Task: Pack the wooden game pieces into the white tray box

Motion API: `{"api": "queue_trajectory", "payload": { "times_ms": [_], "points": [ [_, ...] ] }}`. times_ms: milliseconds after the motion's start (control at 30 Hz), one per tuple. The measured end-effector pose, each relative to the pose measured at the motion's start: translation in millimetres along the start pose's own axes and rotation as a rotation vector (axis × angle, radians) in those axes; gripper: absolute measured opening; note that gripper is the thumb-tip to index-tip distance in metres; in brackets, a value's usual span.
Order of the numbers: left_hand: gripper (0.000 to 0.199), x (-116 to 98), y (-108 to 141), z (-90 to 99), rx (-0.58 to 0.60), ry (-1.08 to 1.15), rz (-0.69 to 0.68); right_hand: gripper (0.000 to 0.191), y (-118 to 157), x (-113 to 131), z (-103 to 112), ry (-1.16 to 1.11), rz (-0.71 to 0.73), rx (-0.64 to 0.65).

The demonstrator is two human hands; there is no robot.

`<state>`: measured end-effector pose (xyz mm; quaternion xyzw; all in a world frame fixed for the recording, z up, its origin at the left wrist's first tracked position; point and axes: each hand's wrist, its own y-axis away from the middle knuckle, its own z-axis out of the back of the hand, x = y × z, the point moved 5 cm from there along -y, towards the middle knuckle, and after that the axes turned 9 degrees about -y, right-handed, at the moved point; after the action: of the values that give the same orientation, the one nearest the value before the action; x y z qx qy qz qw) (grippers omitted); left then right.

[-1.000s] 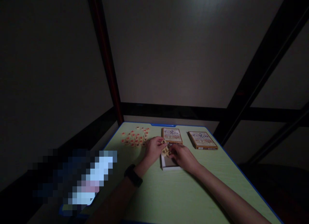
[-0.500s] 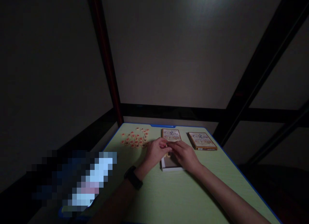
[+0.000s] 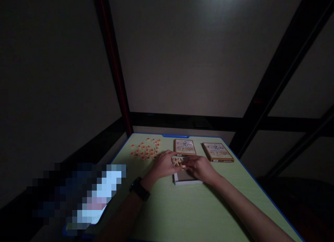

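Observation:
An open shallow box (image 3: 189, 182) with a dark inside and pale walls lies on the table in front of me. Several round Chinese chess pieces (image 3: 175, 161) sit together at its far left end. My left hand (image 3: 165, 163) rests at that end with thumb and fingers apart, around the pieces. Over the box, my right hand (image 3: 199, 168) has its fingertips pinched on a chess piece (image 3: 183, 166), which looks tilted. The right fingers partly hide the box's far right side.
Loose chess pieces with red or dark marks (image 3: 147, 151) are scattered at the far left of the green table (image 3: 167, 214). Two printed boxes, one behind my hands (image 3: 185, 147) and another to the right (image 3: 218, 152), lie flat. A bright pixelated patch (image 3: 104, 196) covers the left edge.
My hands, close together over the box before, have parted. The left has shifted left and its fingers have spread; pieces in the box now show between the hands.

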<state>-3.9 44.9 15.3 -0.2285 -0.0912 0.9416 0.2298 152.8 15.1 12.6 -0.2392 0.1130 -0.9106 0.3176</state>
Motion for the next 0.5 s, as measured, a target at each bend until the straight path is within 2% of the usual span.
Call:
{"api": "queue_trajectory", "payload": {
  "times_ms": [133, 300, 500],
  "points": [
    [0.047, 0.2, 2.6, -8.8, 0.072, -0.064, -0.036, 0.027, 0.9, -0.9, -4.8, -0.003, -0.021, 0.032],
    [0.045, -2.8, 2.9, -9.2, 0.116, -0.065, -0.031, 0.027, 1.3, -0.1, -6.0, -0.036, -0.020, 0.026],
    [0.046, -1.4, 1.0, -12.6, 0.117, -0.006, -0.061, 0.028, 0.8, -2.0, -7.4, -0.029, -0.048, 0.025]
  ]
}}
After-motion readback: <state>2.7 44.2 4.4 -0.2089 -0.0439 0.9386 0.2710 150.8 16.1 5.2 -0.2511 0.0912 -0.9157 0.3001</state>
